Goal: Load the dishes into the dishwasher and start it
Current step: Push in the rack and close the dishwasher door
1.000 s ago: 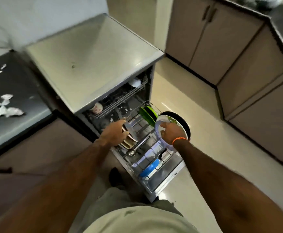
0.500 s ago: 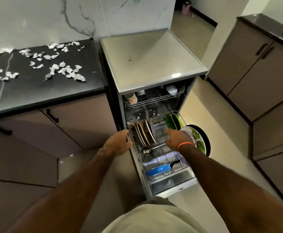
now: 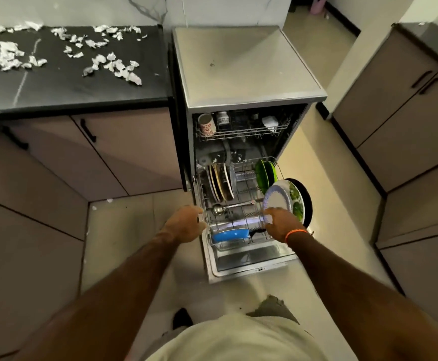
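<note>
While the dishwasher stands open with its lower rack pulled out over the door, the left hand curls its fingers on the rack's left edge. At the rack's right side the right hand grips the lower rim of a white plate with a blue pattern, which stands on edge, its face turned toward the left hand. Behind it, farther from the hand, stand 2 green plates. A ladle lies across the rack, bowl toward the left hand, and a blue pan rests at the rack's near end.
</note>
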The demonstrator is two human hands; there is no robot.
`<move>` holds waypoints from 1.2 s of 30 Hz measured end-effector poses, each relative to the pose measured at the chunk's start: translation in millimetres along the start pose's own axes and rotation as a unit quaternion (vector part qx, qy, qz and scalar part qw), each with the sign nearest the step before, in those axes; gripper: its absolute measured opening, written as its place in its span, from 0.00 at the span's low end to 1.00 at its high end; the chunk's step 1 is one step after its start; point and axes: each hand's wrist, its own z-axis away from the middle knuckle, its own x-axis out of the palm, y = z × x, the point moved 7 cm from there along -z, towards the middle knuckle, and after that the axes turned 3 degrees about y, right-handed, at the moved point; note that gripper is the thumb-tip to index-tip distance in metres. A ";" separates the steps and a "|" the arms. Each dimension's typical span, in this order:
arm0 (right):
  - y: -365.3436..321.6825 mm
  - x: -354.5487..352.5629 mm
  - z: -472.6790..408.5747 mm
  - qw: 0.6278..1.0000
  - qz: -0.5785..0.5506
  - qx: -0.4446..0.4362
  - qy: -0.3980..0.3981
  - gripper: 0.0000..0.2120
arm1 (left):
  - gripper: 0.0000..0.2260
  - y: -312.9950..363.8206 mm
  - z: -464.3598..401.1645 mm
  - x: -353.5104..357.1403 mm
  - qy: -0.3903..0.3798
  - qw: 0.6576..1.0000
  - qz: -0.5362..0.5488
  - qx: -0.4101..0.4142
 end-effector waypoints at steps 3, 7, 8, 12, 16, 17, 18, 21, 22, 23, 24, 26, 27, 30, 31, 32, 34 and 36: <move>32.9 -6.1 1.9 1.000 0.012 -0.012 0.003 0.20 | 0.14 18.3 -1.2 31.6 -0.014 1.000 0.008 -0.014; 88.5 -14.2 -5.0 0.999 0.023 -0.039 -0.001 0.23 | 0.23 36.2 -16.5 86.9 -0.008 0.997 0.041 -0.071; 104.4 -14.7 -7.2 0.999 0.026 -0.045 -0.004 0.23 | 0.24 44.6 -17.6 100.5 -0.010 0.995 0.047 -0.086; 161.9 -3.0 -25.7 0.997 0.033 -0.064 -0.018 0.24 | 0.26 83.5 -22.9 150.2 -0.031 0.988 0.074 -0.132; 196.7 33.5 -52.6 0.989 0.077 -0.114 -0.057 0.27 | 0.29 88.3 -46.8 199.2 -0.042 0.979 0.092 -0.176; 202.8 46.2 -61.0 0.986 0.086 -0.124 -0.065 0.27 | 0.29 87.1 -57.0 212.6 -0.042 0.977 0.096 -0.184; 208.0 59.3 -70.5 0.985 0.090 -0.132 -0.067 0.28 | 0.29 88.9 -66.3 222.6 -0.046 0.977 0.094 -0.185; 222.0 109.1 -110.8 0.982 0.095 -0.142 -0.080 0.28 | 0.28 83.3 -101.8 264.7 -0.057 0.981 0.083 -0.166; 227.2 130.4 -128.2 0.981 0.095 -0.147 -0.082 0.28 | 0.28 76.3 -118.1 283.6 -0.057 0.983 0.074 -0.158; 230.3 149.5 -144.2 0.980 0.096 -0.149 -0.085 0.27 | 0.28 68.3 -133.2 301.0 -0.053 0.985 0.060 -0.152; 231.8 166.8 -158.8 0.979 0.099 -0.157 -0.084 0.27 | 0.30 62.0 -148.4 315.7 -0.047 0.988 0.043 -0.140; 239.4 207.4 -191.0 0.974 0.122 -0.172 -0.086 0.27 | 0.32 50.0 -186.3 355.1 -0.042 0.995 -0.008 -0.094; 243.5 227.6 -206.4 0.969 0.133 -0.185 -0.091 0.28 | 0.32 45.3 -204.7 372.9 -0.039 0.996 -0.037 -0.071; 251.7 270.7 -236.7 0.957 0.145 -0.218 -0.123 0.29 | 0.27 39.8 -243.9 408.3 -0.029 0.991 -0.131 -0.008; 255.2 280.0 -243.4 0.957 0.142 -0.223 -0.122 0.30 | 0.24 40.1 -251.1 418.1 -0.028 0.987 -0.160 0.011; 257.2 285.4 -248.8 0.957 0.136 -0.228 -0.114 0.30 | 0.21 39.3 -256.9 427.1 -0.035 0.982 -0.186 0.026; 257.5 289.9 -252.7 0.957 0.129 -0.245 -0.085 0.30 | 0.20 36.1 -261.6 439.4 -0.052 0.975 -0.213 0.041; 256.9 294.2 -251.3 0.950 0.150 -0.261 -0.076 0.30 | 0.20 33.4 -263.8 445.7 -0.053 0.971 -0.227 0.048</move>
